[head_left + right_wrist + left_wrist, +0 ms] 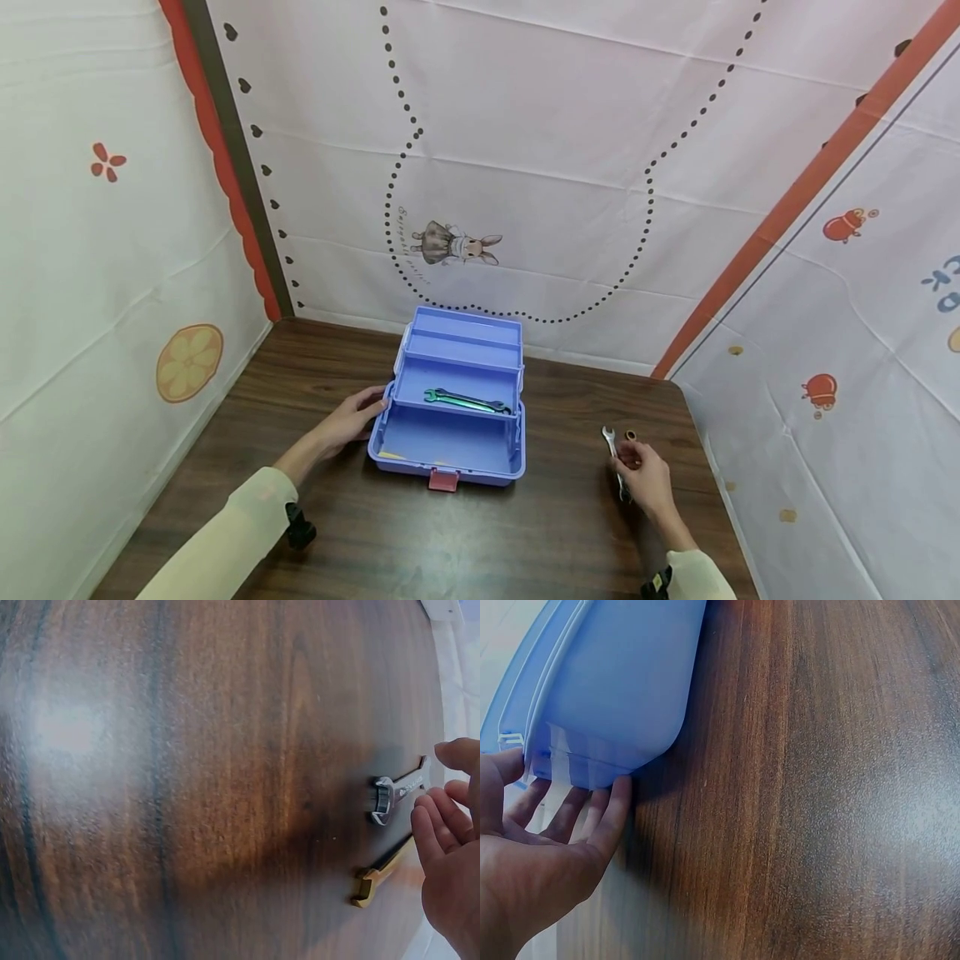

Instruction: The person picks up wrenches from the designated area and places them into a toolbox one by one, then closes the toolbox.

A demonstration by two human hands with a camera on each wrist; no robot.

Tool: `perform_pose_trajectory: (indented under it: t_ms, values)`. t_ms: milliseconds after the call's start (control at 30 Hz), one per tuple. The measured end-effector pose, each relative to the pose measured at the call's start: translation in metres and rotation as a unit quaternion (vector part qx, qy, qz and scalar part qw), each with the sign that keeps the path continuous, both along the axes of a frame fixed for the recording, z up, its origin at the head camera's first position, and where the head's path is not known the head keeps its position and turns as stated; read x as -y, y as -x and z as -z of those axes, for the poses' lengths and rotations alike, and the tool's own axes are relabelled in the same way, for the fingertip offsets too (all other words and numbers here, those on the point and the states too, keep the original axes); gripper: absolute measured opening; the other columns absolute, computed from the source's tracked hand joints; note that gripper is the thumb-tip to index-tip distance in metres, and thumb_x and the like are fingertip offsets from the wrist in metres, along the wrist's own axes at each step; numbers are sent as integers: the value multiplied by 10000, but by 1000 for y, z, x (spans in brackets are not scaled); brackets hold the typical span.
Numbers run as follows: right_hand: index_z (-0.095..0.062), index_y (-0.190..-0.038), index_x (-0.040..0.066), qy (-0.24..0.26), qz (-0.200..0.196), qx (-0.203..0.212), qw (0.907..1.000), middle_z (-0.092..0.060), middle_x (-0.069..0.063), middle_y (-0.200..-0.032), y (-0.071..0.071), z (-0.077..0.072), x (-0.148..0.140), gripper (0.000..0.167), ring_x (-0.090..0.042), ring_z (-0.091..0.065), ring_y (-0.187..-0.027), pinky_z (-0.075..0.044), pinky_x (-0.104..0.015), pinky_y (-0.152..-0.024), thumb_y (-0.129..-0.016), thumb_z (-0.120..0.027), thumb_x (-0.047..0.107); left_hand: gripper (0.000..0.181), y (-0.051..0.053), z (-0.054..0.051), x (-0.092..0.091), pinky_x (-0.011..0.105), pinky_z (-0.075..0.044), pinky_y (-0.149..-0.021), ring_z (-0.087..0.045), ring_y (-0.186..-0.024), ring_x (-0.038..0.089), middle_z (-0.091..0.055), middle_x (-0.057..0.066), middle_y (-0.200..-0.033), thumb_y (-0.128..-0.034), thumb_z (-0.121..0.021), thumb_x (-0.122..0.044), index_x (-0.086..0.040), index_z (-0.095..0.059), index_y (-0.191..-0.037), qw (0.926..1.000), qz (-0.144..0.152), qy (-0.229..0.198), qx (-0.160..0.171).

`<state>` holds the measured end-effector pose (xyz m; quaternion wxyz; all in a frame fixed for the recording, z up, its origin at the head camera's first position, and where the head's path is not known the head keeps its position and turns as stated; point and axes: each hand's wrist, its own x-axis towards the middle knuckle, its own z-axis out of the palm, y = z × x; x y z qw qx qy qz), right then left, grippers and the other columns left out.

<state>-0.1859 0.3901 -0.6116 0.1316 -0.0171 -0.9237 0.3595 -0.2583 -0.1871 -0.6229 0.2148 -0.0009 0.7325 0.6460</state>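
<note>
A blue toolbox (450, 477) stands opened on the table, its tiers spread toward the back wall. My left hand (351, 423) holds its left side, thumb at the rim and fingers against the outer wall (622, 682). Inside the middle tray lie a green wrench (459, 402) and a dark wrench (480, 400). To the right of the box, my right hand (647, 479) hovers at a silver wrench (611, 442), thumb and fingers apart around it. Beside that wrench is a gold wrench (365, 886), partly hidden by the hand.
The brown wooden table (450, 550) is bordered by printed cloth walls (562, 208) at the back and sides. A pink-red latch (443, 480) hangs at the toolbox front. Something yellow (392, 456) shows in the bottom compartment's front left corner.
</note>
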Motion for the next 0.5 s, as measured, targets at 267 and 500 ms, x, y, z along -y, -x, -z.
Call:
perform_pose_trajectory:
  t_ms: [267, 500]
  values:
    - [-734, -1120, -81, 104, 159, 276, 9994, -738, -173, -996, 0, 3, 2, 272, -315, -718, -919, -592, -223, -772, -869, -821, -26, 668, -1, -1, 0, 564, -539, -1049, -423, -1464, 451, -333, 235, -1659, -1109, -560, -435, -121, -332, -1654, 10000, 61, -33, -8]
    - [-748, -1090, -75, -35, 267, 164, 9995, -745, -156, -936, 1, 5, 4, 262, -257, -709, -849, -567, -202, -727, -851, -835, -12, 673, -2, -1, 1, 574, -525, -1064, -413, -1466, 453, -322, 247, -1657, -1121, -528, -443, -114, -305, -1663, 9998, 157, 2, -85]
